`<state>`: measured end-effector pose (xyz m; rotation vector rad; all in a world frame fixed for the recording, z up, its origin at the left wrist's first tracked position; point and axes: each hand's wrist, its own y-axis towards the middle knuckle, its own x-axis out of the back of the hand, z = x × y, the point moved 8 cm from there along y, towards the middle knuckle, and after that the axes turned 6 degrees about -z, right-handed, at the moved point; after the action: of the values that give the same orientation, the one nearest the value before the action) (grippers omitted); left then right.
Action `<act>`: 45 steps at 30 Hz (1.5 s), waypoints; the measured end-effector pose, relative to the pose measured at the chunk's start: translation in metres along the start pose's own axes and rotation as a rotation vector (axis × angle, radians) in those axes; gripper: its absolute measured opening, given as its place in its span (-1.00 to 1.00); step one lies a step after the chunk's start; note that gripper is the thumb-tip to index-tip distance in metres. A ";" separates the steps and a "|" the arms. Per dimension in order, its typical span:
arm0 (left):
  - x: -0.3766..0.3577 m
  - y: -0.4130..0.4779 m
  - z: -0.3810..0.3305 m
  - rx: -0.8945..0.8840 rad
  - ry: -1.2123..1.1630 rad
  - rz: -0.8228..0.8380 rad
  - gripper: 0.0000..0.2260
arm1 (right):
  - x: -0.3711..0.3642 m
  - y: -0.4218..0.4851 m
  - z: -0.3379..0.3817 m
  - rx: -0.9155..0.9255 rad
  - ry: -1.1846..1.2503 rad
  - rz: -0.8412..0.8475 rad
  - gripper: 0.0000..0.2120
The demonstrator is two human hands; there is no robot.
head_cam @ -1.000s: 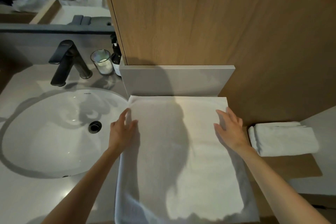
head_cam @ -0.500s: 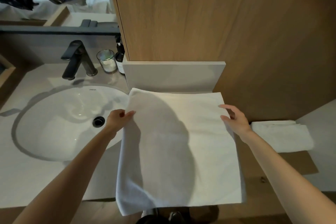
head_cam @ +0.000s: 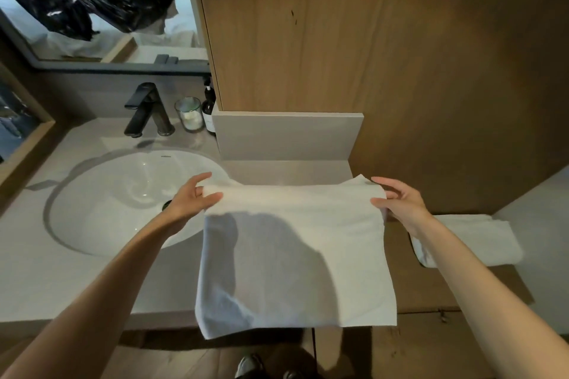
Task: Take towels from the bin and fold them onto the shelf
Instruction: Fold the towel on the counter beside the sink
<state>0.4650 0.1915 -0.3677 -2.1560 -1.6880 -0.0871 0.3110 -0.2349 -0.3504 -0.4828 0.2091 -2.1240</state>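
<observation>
A white towel (head_cam: 295, 255) lies over the front of the counter, its near end hanging past the edge. My left hand (head_cam: 191, 197) pinches the far left corner of it, and my right hand (head_cam: 397, 201) pinches the far right corner. Both corners are lifted off the counter and drawn toward me, so the far edge curls over. A folded white towel (head_cam: 480, 238) rests on the low wooden shelf (head_cam: 511, 289) to the right, partly behind my right forearm. No bin is in view.
A white sink basin (head_cam: 123, 200) with a black faucet (head_cam: 144, 109) fills the left of the counter (head_cam: 46, 280). A glass cup (head_cam: 189, 114) and a dark pump bottle (head_cam: 209, 111) stand behind it. A wooden panel (head_cam: 338, 40) rises behind the towel.
My hands went from resting flat on the towel's sides to pinching its far corners. They have lifted the far edge and pulled it toward me. The camera has risen and drawn back.
</observation>
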 end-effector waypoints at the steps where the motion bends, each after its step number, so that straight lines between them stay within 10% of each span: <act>1: 0.000 -0.004 -0.004 -0.024 0.025 0.004 -0.47 | -0.001 -0.001 -0.001 -0.030 -0.008 0.046 -0.53; 5: 0.006 -0.015 -0.023 -0.132 0.140 -0.095 -0.66 | 0.001 -0.010 0.008 -0.035 0.004 0.134 -0.53; 20: 0.069 -0.035 -0.194 -0.664 0.399 -0.616 -0.80 | 0.026 -0.040 0.177 0.866 -0.539 -0.488 -0.81; 25: 0.064 -0.048 -0.172 -0.757 0.526 -0.617 -0.80 | 0.014 -0.048 0.163 0.991 -0.675 -0.372 -0.80; 35: -0.001 -0.087 0.046 -0.343 0.680 -0.259 -0.86 | -0.022 -0.051 -0.046 0.620 -0.917 0.018 -0.83; 45: -0.013 -0.082 0.067 -0.269 0.795 -0.022 -0.82 | -0.019 -0.039 -0.081 0.269 -0.730 0.207 -0.48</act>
<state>0.3708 0.2186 -0.4111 -1.8755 -1.2610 -1.0731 0.2568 -0.1997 -0.4163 -0.9838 -0.4194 -1.6201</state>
